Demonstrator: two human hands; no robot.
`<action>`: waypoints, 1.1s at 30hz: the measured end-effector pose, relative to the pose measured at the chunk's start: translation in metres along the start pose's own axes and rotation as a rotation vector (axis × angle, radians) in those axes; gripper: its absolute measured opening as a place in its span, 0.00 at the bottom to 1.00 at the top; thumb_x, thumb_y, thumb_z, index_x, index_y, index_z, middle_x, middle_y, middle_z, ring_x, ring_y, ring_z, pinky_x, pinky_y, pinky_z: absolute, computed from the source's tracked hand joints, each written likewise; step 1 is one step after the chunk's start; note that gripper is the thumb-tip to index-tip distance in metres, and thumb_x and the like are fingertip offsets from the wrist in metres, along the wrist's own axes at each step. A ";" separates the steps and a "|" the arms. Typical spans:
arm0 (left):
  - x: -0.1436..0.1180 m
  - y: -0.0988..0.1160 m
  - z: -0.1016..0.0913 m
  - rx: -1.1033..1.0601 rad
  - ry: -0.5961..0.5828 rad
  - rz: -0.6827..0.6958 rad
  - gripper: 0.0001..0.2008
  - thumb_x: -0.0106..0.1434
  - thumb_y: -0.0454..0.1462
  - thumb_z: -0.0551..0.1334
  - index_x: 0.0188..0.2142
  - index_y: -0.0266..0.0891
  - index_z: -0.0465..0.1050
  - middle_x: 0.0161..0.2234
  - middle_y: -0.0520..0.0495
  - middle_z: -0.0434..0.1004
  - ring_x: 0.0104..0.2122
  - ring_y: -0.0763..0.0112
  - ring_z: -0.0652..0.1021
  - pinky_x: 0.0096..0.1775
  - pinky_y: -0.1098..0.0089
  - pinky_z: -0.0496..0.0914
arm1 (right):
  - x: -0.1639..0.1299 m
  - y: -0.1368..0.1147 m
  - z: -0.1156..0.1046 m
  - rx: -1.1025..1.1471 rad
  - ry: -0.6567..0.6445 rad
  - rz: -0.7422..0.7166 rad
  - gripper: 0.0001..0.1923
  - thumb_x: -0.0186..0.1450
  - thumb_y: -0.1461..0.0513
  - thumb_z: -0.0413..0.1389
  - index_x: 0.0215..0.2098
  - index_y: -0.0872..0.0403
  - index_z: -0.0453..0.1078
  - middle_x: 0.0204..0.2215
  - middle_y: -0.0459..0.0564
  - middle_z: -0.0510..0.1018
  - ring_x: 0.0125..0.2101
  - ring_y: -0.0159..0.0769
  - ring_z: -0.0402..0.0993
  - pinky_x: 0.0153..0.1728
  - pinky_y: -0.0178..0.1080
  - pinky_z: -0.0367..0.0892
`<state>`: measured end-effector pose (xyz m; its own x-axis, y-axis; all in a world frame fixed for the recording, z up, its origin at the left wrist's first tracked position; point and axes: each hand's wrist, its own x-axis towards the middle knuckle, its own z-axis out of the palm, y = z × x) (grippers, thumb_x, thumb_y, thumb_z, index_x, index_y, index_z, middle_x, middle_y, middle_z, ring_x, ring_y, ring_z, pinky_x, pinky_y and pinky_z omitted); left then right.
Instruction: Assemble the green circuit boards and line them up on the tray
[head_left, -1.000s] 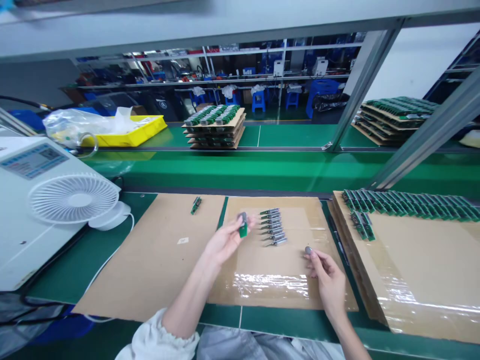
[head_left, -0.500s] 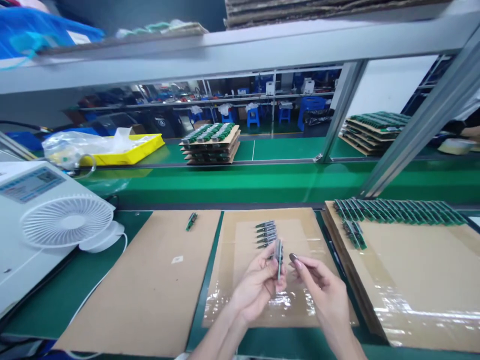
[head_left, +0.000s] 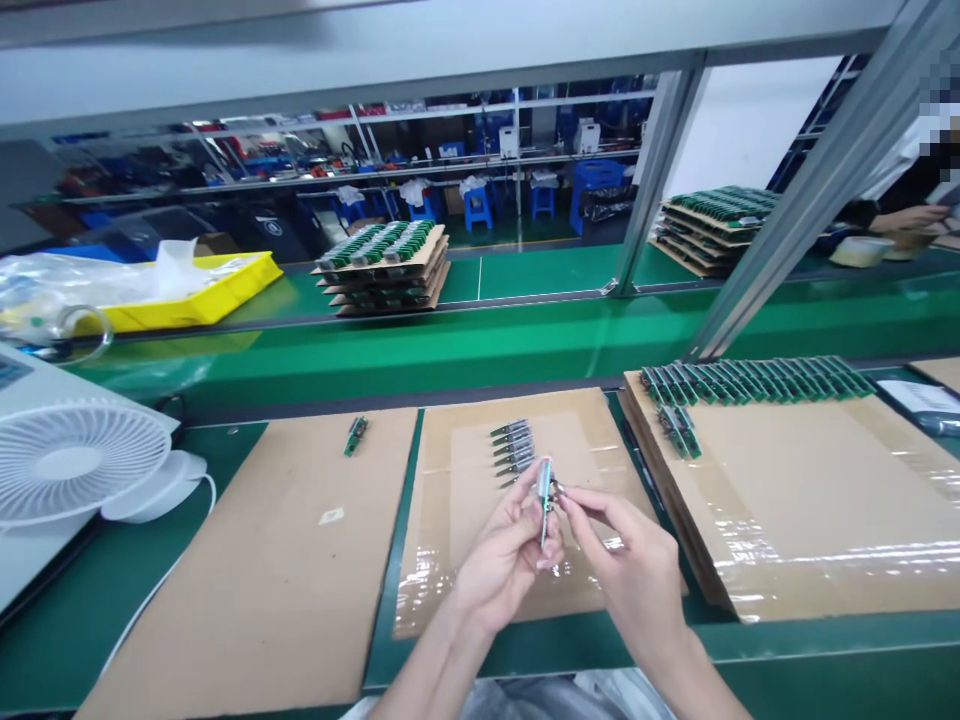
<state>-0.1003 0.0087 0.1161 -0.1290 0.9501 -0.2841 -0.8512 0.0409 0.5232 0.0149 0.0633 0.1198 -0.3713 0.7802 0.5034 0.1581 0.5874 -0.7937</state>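
Right hand [head_left: 637, 555] has neared the circuit board [head_left: 544, 485], long axis near-vertical.

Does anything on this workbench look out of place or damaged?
One lone circuit board lies on the left cardboard sheet, apart from the neat board rows on the middle sheet and right cardboard. A pale scrap nearby looks stray too. I see nothing plainly spilled or broken.

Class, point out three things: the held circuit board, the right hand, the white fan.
Held circuit board [head_left: 544, 502]: head view, middle of its visible edge.
Right hand [head_left: 631, 548]: head view, back of the hand.
White fan [head_left: 78, 463]: head view, hub of its grille.
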 end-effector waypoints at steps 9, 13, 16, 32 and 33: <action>-0.005 0.010 0.002 0.363 0.119 0.043 0.37 0.51 0.39 0.70 0.59 0.35 0.61 0.20 0.48 0.75 0.18 0.77 0.69 0.19 0.78 0.57 | 0.000 0.003 -0.001 0.254 -0.052 0.270 0.07 0.62 0.61 0.56 0.35 0.50 0.76 0.33 0.49 0.81 0.33 0.37 0.78 0.37 0.37 0.73; -0.013 0.013 0.011 0.602 0.281 0.155 0.37 0.47 0.38 0.72 0.56 0.34 0.66 0.17 0.52 0.73 0.16 0.79 0.65 0.19 0.78 0.58 | -0.001 0.003 -0.001 0.662 -0.188 0.623 0.10 0.59 0.57 0.60 0.39 0.50 0.78 0.37 0.50 0.82 0.38 0.41 0.77 0.43 0.42 0.71; -0.015 0.011 0.016 0.698 0.348 0.221 0.33 0.45 0.37 0.72 0.52 0.36 0.71 0.14 0.57 0.68 0.16 0.81 0.63 0.20 0.78 0.60 | -0.001 0.004 -0.001 0.912 -0.255 0.718 0.14 0.57 0.57 0.62 0.42 0.49 0.77 0.39 0.51 0.81 0.42 0.43 0.75 0.47 0.45 0.68; -0.013 0.003 0.013 0.832 0.318 0.248 0.26 0.47 0.36 0.70 0.49 0.43 0.75 0.17 0.56 0.67 0.20 0.76 0.65 0.27 0.74 0.64 | -0.010 0.017 0.006 0.834 -0.179 0.716 0.14 0.59 0.52 0.59 0.37 0.52 0.77 0.34 0.52 0.81 0.35 0.41 0.77 0.39 0.43 0.71; -0.011 0.003 0.011 0.866 0.286 0.231 0.25 0.48 0.36 0.69 0.49 0.44 0.75 0.19 0.55 0.69 0.22 0.75 0.67 0.29 0.74 0.64 | -0.012 0.019 0.008 0.812 -0.138 0.718 0.14 0.59 0.52 0.59 0.36 0.53 0.77 0.33 0.52 0.81 0.34 0.40 0.77 0.40 0.42 0.71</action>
<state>-0.0958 0.0018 0.1297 -0.4652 0.8562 -0.2248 -0.1289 0.1857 0.9741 0.0150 0.0632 0.0957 -0.5412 0.8237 -0.1692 -0.2535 -0.3516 -0.9011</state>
